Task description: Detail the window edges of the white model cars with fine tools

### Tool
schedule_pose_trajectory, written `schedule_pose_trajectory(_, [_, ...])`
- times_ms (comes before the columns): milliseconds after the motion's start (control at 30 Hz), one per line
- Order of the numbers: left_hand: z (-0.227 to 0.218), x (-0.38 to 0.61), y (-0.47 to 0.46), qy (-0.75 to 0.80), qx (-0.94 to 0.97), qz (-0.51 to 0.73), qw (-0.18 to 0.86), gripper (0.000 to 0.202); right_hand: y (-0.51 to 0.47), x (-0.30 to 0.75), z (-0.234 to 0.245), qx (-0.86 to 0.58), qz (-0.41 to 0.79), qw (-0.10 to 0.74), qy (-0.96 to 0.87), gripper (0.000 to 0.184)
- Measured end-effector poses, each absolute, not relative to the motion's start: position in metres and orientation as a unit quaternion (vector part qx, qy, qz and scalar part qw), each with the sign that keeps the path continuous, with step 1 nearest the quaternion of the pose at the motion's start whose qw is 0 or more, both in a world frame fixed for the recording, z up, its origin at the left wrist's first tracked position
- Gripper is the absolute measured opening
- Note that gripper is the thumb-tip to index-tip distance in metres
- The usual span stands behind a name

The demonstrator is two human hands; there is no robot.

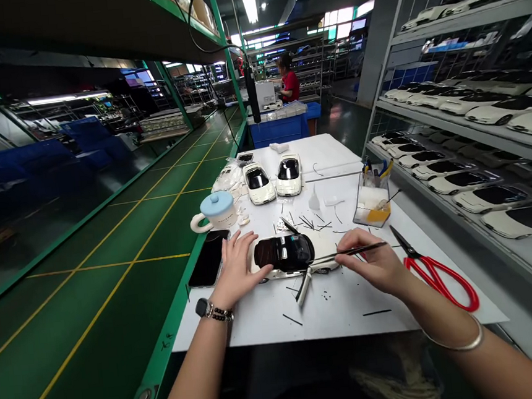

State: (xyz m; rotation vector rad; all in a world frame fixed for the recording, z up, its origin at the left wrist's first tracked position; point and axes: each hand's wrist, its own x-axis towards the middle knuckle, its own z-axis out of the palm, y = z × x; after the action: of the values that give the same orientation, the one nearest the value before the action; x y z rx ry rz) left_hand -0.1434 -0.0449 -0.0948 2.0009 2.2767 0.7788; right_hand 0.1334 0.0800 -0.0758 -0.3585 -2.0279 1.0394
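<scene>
A white model car with a black roof lies sideways on the white table, its near door swung out. My left hand steadies its left end, the thumb along the near side and the fingers at the far side. Dark tweezers are pinched in my right hand. Their tips point at the car beside the base of the windscreen; whether they grip anything is too small to tell. The open door sticks out toward me. Thin black strips lie scattered behind the car.
Two more white model cars stand farther back. A blue-lidded mug and a phone are on the left. At the right are red-handled scissors and a clear tool box. Racks of model cars line the right side.
</scene>
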Motion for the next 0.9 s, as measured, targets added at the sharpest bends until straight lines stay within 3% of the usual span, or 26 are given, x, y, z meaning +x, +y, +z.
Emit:
schedule_pose_trajectory(167, [-0.126,-0.147,-0.058,0.737,0.602,0.299,-0.062,0.054,0.076,0.099,-0.085,-0.070,0.327,0.363,-0.870,0.012])
schedule_pose_trajectory(367, [-0.136,-0.149,-0.055,0.735,0.581,0.330,-0.115,0.049,0.076,0.076,-0.097,-0.046,0.268,0.389,-0.880,0.010])
schedule_pose_trajectory(900, [-0.136,-0.145,-0.056,0.697,0.614,0.346,-0.131,0.035,0.066,0.075,-0.089,0.007,0.135,0.397,-0.908,0.012])
